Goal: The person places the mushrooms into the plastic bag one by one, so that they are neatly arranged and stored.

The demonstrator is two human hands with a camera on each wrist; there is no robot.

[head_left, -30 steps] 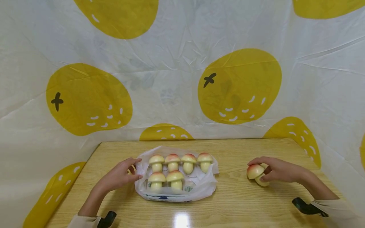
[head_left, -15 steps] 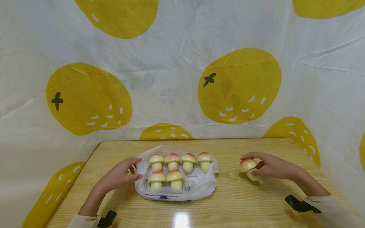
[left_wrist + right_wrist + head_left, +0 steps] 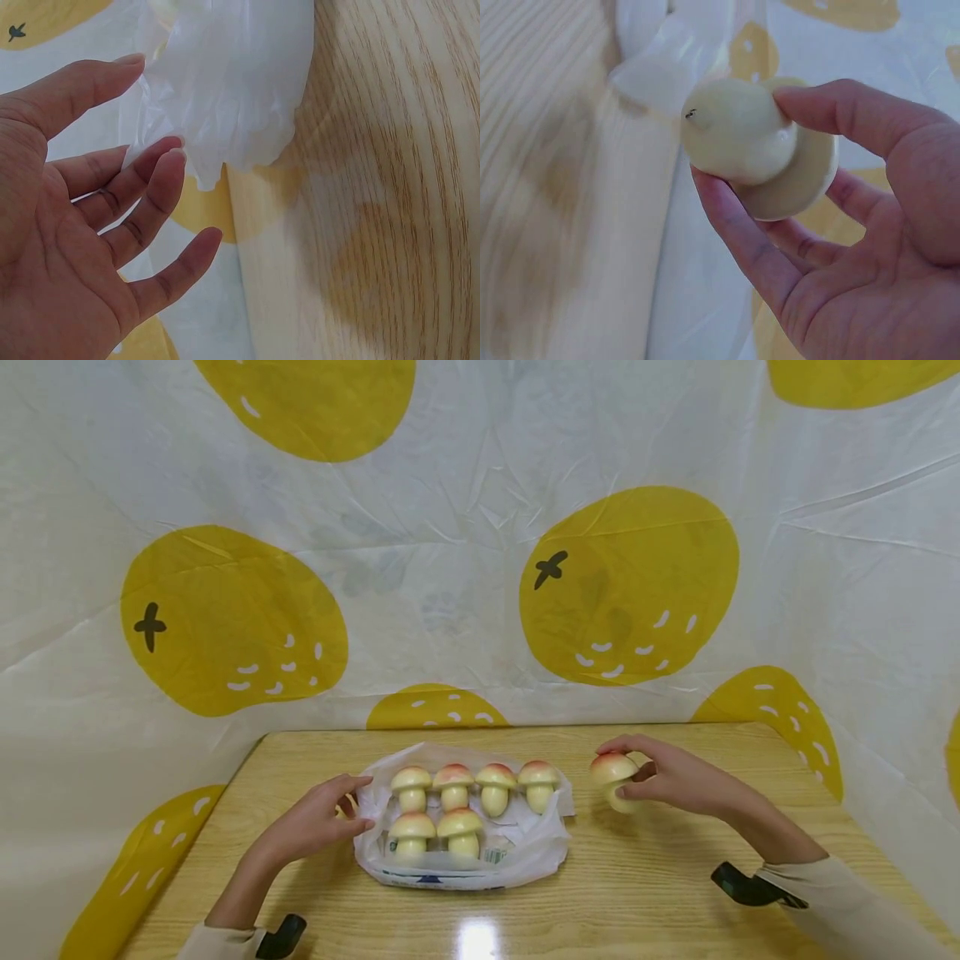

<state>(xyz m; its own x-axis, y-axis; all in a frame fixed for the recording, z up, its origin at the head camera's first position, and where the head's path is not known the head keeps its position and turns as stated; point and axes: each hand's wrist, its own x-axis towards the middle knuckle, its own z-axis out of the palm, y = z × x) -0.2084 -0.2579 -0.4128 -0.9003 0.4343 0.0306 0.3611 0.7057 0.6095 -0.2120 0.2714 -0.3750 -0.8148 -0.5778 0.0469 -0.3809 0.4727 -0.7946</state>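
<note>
My right hand (image 3: 678, 779) pinches a toy mushroom (image 3: 612, 770) with a reddish-yellow cap and pale stem, a little above the table. In the right wrist view, the thumb and fingers surround the mushroom (image 3: 739, 135), stem end toward the camera. My left hand (image 3: 324, 818) is at the left edge of a white plastic bag (image 3: 555, 853). Its thumb and fingers are spread apart, and in the left wrist view its fingertips (image 3: 172, 154) touch the bag film (image 3: 232, 90). Inside the spread bag lie several similar mushrooms (image 3: 412, 827) in two rows, four-place back row longer than the front.
The wooden table (image 3: 637, 893) carries the bag near its middle. Behind and at the sides hangs a white cloth (image 3: 442, 610) printed with yellow fruit shapes. Dark bands (image 3: 283, 937) are at both wrists.
My right hand has carried the mushroom leftward and up off the table, closer to the bag, and the mushroom now stands more upright. The left hand and bag look unchanged.
</note>
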